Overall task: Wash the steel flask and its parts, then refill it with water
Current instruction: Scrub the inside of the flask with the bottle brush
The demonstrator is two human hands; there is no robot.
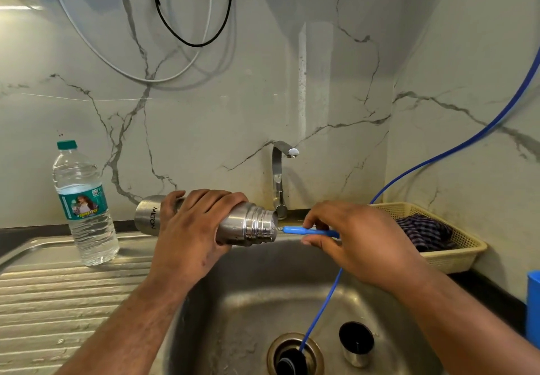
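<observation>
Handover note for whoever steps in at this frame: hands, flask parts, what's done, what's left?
The left hand grips the steel flask sideways over the sink, mouth pointing right.
The right hand pinches the blue brush handle, its wire end at the flask mouth.
The steel cup sits in the sink near the drain.
Done: flask opened, cup off. Left: scrub, rinse, wash the cup, refill. No water runs from the tap.

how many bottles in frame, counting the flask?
2. The steel flask, held on its side over the sink by the left hand; a capped plastic water bottle standing on the draining board at left. Others may sit out of frame.
</observation>
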